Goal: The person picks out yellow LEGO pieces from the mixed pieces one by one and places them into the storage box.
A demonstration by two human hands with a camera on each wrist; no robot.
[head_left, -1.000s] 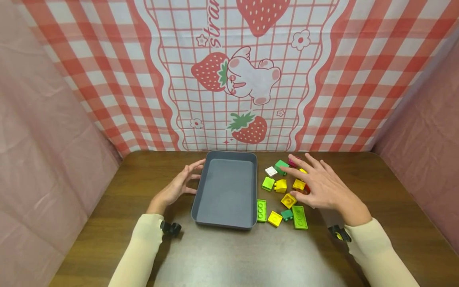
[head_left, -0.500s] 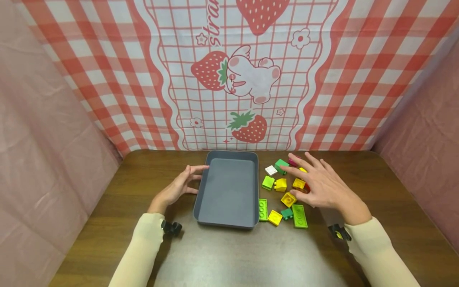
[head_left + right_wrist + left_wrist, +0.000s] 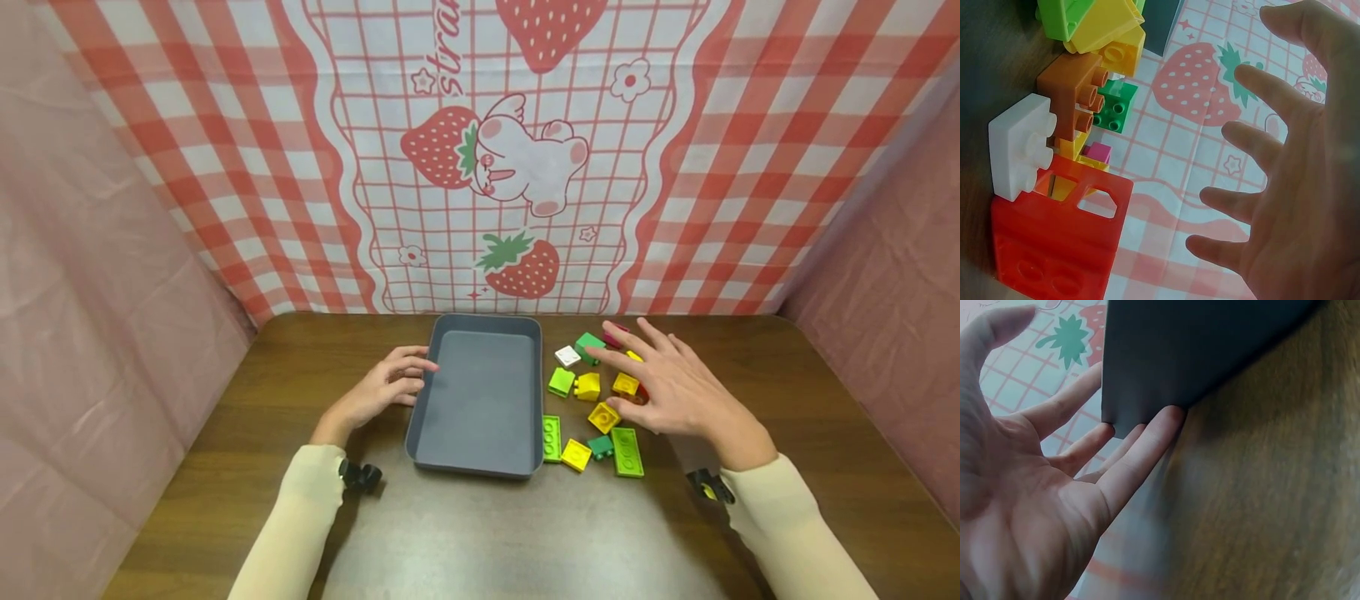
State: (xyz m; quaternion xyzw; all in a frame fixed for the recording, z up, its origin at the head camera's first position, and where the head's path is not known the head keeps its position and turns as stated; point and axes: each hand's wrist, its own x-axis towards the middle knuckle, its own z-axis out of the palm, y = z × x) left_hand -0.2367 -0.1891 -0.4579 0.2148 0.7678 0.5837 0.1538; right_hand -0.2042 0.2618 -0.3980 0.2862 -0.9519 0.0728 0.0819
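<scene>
Straight fingers of my left hand lie against the left wall of a grey rectangular tray; in the left wrist view its fingertips meet the tray's dark side. Spread wide, my right hand hovers above loose toy building bricks and holds nothing. It hides part of the pile. Around it lie a yellow brick, a green brick and a lime-green flat brick. The right wrist view shows a red piece with openings, a white brick and an orange-brown brick near that hand.
Another lime-green plate lies right at the tray's right side. A strawberry-print cloth hangs behind the wooden table. Pink cloth hangs at both sides.
The tray has shifted slightly right, and the lime-green plate beside it has moved a little with it. My left fingers have come lower along the tray's wall. My right hand stays in place.
</scene>
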